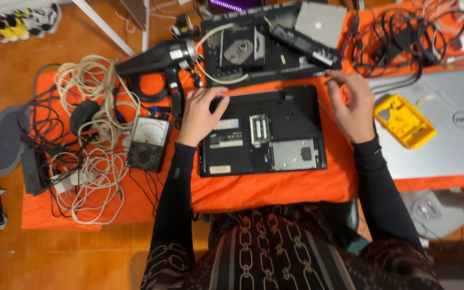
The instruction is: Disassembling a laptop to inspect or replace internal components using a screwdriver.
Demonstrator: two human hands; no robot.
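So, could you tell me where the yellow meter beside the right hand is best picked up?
Grip the yellow meter across its two long edges, coming from above. It lies flat and slanted on the grey laptop lid, so the sides are free; the right hand is nearest.

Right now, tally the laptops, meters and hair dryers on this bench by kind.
Laptops: 3 (black one upturned under the left hand and right hand, dismantled black, closed silver)
Meters: 2 (yellow, black analog)
Hair dryers: 1
Total: 6
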